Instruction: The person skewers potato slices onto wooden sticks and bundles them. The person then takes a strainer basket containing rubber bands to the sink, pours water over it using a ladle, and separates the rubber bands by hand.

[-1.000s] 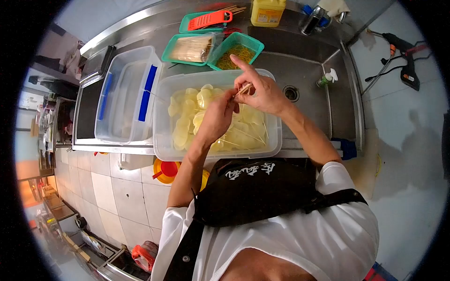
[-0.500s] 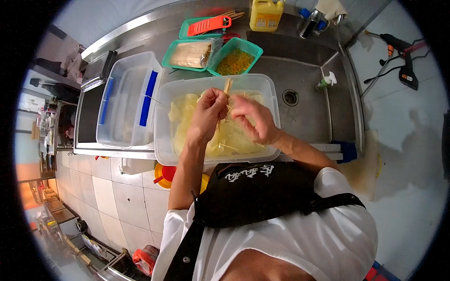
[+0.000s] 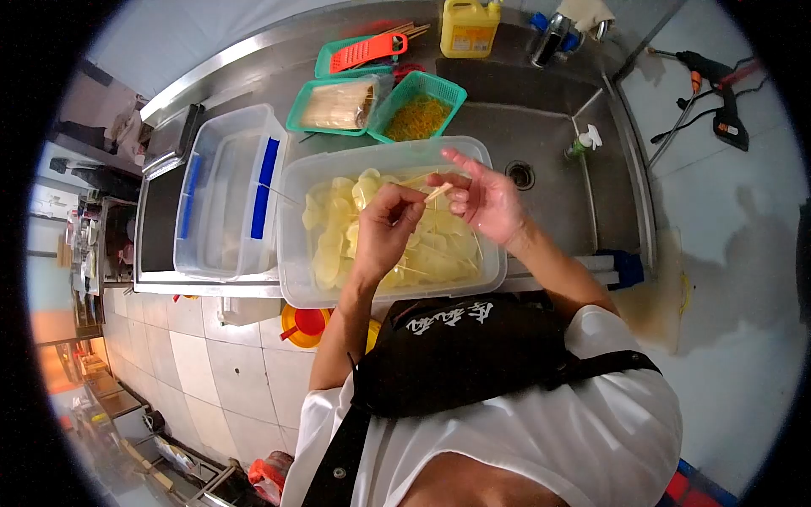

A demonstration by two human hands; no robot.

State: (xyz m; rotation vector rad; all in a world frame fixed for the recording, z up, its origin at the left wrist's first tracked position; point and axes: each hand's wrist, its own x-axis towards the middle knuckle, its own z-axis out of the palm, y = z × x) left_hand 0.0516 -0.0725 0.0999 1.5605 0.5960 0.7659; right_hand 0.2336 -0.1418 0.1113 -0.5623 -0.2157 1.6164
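My left hand [image 3: 390, 224] pinches a small bundle of thin wooden skewers [image 3: 438, 193] above a clear plastic tub [image 3: 498, 269]. My right hand [image 3: 490, 203] is beside the bundle's end, palm turned up, its index finger stretched out and the others partly curled. Whether its fingertips touch the skewers is hard to tell. Under both hands, pale yellow slices [image 3: 338, 215], some with skewers stuck through them, fill much of the tub.
Left of the tub stands a clear container [image 3: 221, 190] with blue latches. Behind are a green basket of yellow rubber bands [image 3: 420, 117], packed skewers [image 3: 336, 106], a red grater [image 3: 367, 52] and a yellow jug [image 3: 470, 29]. A sink drain [image 3: 519, 175] lies to the right.
The bundle has tipped from nearly upright to slanting towards the right. My right hand has turned palm up with its fingers opening, and my left hand has moved slightly lower.
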